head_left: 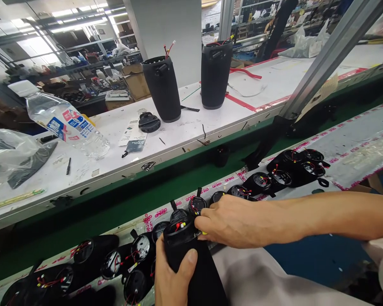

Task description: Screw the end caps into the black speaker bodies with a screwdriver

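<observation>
My left hand (175, 272) is wrapped round a black fabric-covered cylindrical speaker body (201, 270), thumb on its near side. The body tilts so that its open upper end faces away from me, and red wires with white and yellow connectors (180, 225) show inside the rim. At the right of that rim, my right hand (221, 221) is closed, fingers bent down. A small bit of yellow shows under its fingertips; what it belongs to is hidden. Just beyond the rim lie a round black part with a strap (178, 215) and another one (197, 205).
Several similar speaker bodies (140, 248) with exposed wires lie along the taped bench (354, 148). A white shelf (185, 127) behind carries two upright speaker bodies (164, 91), a black end cap (149, 122), a water bottle (64, 119) and a plastic bag (12, 153). A metal post (332, 59) slants at right.
</observation>
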A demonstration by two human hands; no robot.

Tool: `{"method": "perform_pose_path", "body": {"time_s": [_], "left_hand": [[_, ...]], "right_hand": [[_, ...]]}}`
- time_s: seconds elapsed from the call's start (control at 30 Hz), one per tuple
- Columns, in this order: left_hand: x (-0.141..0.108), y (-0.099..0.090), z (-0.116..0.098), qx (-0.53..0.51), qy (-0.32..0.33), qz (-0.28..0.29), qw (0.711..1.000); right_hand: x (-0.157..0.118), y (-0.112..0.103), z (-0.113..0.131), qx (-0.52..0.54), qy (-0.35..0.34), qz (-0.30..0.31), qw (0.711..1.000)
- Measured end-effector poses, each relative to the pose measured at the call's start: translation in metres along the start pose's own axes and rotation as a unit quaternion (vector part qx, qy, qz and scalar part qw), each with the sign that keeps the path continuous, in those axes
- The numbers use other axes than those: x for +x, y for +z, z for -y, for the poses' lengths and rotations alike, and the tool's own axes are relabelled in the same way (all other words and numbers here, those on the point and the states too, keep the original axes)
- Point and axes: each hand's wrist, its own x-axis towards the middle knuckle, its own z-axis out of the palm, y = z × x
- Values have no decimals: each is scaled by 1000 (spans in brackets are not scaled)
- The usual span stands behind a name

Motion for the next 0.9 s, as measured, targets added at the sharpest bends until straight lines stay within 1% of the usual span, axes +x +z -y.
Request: {"method": "perform_pose_path", "body": {"time_s": [0.17,0.33,0.4,0.57,0.7,0.8,0.9], "left_hand": [[-3,3,-6,13,-4,-5,1000],[-6,5,-3,44,12,-47,998],[-7,7,-2,52,19,-55,997],[-8,9,-4,37,39,-51,997],[-8,9,-5,38,38,-48,997],[-8,8,-6,55,34,-50,997],[-9,9,-7,72,37,-55,995]], "right_hand": [[-2,5,1,-16,9,-19,1000],[-3,7,1,-17,3,-32,999],[-3,6,1,-20,0,-30,999],[1,3,2,-32,8,-4,999],[4,0,1,-38,-3,2,999],[4,1,0,-41,-15,-6,999],[1,5,-1,-54,-21,-29,998]]}}
